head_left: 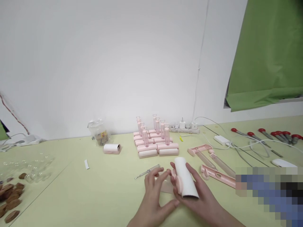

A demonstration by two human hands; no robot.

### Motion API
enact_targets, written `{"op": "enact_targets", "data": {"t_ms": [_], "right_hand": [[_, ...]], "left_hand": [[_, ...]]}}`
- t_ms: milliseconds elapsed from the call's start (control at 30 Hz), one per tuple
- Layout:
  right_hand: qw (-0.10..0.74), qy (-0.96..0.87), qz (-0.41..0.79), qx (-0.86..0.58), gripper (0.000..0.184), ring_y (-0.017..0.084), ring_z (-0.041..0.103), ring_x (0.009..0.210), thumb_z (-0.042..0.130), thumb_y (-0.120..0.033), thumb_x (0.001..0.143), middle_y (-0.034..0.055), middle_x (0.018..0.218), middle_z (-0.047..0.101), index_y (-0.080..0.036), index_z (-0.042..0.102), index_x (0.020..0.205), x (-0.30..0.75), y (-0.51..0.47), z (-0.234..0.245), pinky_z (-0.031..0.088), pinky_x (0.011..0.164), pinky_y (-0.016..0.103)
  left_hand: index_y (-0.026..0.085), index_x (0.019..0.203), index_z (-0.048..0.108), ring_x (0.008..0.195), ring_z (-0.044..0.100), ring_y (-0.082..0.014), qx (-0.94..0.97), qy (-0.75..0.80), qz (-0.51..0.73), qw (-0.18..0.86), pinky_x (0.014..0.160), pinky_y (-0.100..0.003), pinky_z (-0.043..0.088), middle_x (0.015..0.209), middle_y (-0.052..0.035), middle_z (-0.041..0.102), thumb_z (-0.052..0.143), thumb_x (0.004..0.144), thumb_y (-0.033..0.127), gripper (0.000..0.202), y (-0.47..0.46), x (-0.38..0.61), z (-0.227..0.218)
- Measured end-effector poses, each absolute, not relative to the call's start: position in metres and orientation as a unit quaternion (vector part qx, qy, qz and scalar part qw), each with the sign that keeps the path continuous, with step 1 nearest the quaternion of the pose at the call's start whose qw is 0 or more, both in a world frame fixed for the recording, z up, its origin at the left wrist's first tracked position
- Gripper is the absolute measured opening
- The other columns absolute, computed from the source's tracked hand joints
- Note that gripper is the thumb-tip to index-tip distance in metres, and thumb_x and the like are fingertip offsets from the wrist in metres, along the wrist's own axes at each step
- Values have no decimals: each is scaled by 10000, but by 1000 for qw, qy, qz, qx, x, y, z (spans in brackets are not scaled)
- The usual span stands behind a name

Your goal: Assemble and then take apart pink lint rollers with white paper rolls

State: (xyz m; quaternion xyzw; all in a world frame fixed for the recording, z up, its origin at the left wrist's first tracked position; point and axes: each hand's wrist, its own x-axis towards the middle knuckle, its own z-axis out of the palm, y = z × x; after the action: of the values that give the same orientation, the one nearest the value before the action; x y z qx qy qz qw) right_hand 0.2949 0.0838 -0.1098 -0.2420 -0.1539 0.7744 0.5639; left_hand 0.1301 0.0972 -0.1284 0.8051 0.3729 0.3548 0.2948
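My right hand point(197, 192) is wrapped round a pink lint roller with a white paper roll point(186, 179), its dark hollow end tilted toward me. Close on its left, my left hand point(155, 190) has its fingers apart and curved, holding nothing; whether a fingertip touches the pink frame I cannot tell. A clear flat piece point(167, 186) lies on the table partly behind my hands. Beyond my left fingers lies a screwdriver point(147, 171) with a clear handle. To the right are loose pink roller frames point(219, 176) and clear handle tubes point(222, 164).
Several pink lint rollers point(156, 138) stand in rows by the wall. A paper roll point(111, 148) and a plastic bag point(99, 134) sit left of them. A power strip point(184, 128), cables and red-handled tools point(258, 137) are at the right; brown pieces point(11, 197) at the left.
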Motion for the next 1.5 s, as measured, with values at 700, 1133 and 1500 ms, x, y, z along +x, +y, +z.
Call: {"op": "enact_targets", "data": {"t_ms": [700, 1133, 1500], "right_hand": [[302, -318, 819, -371, 564, 72, 454, 416, 363, -604, 789, 4, 471, 496, -102, 620, 799, 283, 66, -125, 339, 423, 156], [479, -343, 764, -263, 609, 208, 573, 864, 442, -630, 739, 65, 1024, 608, -238, 480, 1204, 291, 72, -118, 427, 743, 317], [498, -376, 717, -313, 1011, 256, 374, 1176, 474, -733, 616, 94, 1355, 334, -252, 28, 1386, 292, 94, -142, 282, 951, 402]], "left_hand": [[332, 1260, 377, 585, 471, -83, 693, 278, 360, 559, 701, -305, 460, 1113, -52, 428, 287, 878, 410, 400, 91, 124, -112], [276, 1220, 444, 1051, 454, -222, 692, 335, 504, 395, 792, -297, 455, 1179, -77, 444, 401, 851, 362, 381, 96, 121, -113], [117, 1330, 245, 1118, 427, -232, 822, 226, 520, -57, 856, -297, 449, 1160, -177, 411, 411, 834, 106, 523, 91, 124, -127]]}}
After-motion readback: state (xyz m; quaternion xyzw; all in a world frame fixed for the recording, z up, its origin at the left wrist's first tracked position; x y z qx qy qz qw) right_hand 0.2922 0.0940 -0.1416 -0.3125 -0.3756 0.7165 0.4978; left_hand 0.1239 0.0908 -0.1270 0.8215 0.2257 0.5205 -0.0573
